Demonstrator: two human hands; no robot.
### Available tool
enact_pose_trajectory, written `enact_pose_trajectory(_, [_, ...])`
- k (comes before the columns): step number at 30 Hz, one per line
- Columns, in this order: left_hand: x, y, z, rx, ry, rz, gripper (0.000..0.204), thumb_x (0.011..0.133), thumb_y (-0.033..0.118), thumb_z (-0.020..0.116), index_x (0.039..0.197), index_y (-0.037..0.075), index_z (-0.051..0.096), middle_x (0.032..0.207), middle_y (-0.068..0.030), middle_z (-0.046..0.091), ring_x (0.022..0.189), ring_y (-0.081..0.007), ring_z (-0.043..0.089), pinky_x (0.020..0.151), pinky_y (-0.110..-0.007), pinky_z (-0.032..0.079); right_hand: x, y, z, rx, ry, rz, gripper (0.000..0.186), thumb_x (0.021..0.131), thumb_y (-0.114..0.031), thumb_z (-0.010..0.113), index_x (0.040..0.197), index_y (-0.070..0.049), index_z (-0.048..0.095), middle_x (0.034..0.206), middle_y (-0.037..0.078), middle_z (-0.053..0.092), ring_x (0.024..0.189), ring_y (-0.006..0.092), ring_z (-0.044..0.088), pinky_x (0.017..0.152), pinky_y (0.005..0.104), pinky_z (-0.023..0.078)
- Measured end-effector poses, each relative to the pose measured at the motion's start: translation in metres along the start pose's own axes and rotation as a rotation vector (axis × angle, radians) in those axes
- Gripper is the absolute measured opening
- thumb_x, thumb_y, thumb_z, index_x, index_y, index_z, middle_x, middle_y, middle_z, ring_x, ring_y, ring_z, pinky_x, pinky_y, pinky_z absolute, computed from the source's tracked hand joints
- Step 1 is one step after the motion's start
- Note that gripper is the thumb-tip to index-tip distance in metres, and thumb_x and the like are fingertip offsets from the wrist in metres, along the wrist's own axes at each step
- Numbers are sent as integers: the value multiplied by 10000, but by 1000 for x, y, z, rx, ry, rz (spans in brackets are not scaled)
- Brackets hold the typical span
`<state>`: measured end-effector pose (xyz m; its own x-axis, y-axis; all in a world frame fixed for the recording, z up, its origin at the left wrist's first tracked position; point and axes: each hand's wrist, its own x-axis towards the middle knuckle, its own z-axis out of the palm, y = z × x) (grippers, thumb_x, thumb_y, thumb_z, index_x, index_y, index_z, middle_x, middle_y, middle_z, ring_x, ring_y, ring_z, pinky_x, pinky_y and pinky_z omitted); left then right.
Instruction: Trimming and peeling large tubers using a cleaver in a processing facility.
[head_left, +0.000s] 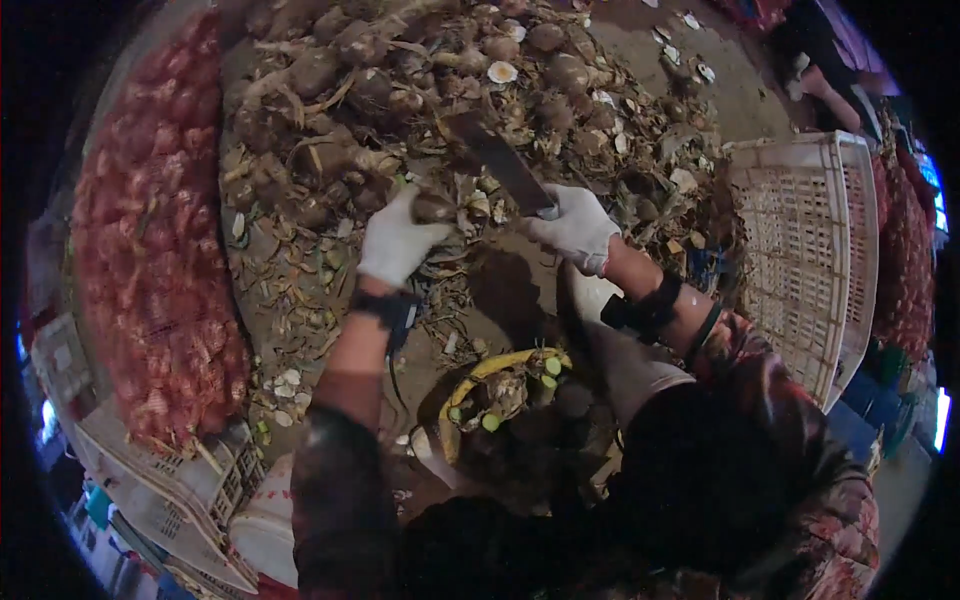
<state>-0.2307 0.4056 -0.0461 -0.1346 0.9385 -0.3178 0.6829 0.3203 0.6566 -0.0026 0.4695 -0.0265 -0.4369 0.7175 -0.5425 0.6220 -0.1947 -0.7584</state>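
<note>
My left hand (397,238), in a white glove, is closed on a brown taro corm (434,208) above the near edge of a heap of taro (360,150). Its fingers wrap the corm's left side. In my white-gloved right hand (577,226) is the handle of a cleaver (505,168). The broad dark blade slants up and left over the heap, apart from the held corm. Pale trimmed pieces lie between the two hands. One corm in the heap shows a round white cut face (502,72).
A yellow-rimmed basket (490,368) holding taro with green cut stalks stands between my legs. Red mesh sacks (160,240) of taro line the left. A white plastic crate (800,250) stands on the right. Peelings (295,300) cover the floor at left. Another person (825,85) is at the far right.
</note>
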Motion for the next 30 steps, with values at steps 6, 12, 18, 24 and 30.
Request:
enact_pose_trajectory(6, [-56,18,-12,-903,82,-54,663,607,13,623,1222,61,381,1100,-81,511,999,-186,496,848,-289,407,-13,-45,3,-234,-24,-278,296,693,-267,587,909,-67,557,683,153,595,671,329,593,606,388,471])
enact_pose_trajectory(12, [-84,19,-13,-664,35,2,467,781,102,568,1190,41,350,1110,-94,480,1026,-193,465,941,-337,368,-30,-79,23,-644,-157,-614,226,691,-222,570,843,-64,516,749,139,579,714,339,580,625,433,463])
enact_pose_trajectory(18, [-95,28,-15,-1248,130,19,414,821,55,532,1206,3,387,1061,-135,553,921,-186,553,778,-307,471,-37,-81,27,-690,-82,-738,203,688,-203,580,832,-81,506,711,112,564,680,306,583,565,409,467])
enact_pose_trajectory(24, [-103,46,-39,-1254,214,-149,363,784,76,569,1116,-10,450,982,-132,563,900,-194,551,779,-328,459,-10,-57,32,-736,-25,-701,180,713,-167,547,850,-54,524,747,136,589,707,287,607,584,394,488])
enact_pose_trajectory(30, [-93,56,-52,-665,267,-30,516,602,-8,680,1079,3,484,995,-98,554,934,-156,521,785,-272,437,-6,-51,19,-189,-47,-247,407,666,-224,594,1014,-16,570,757,176,617,666,234,626,639,316,493])
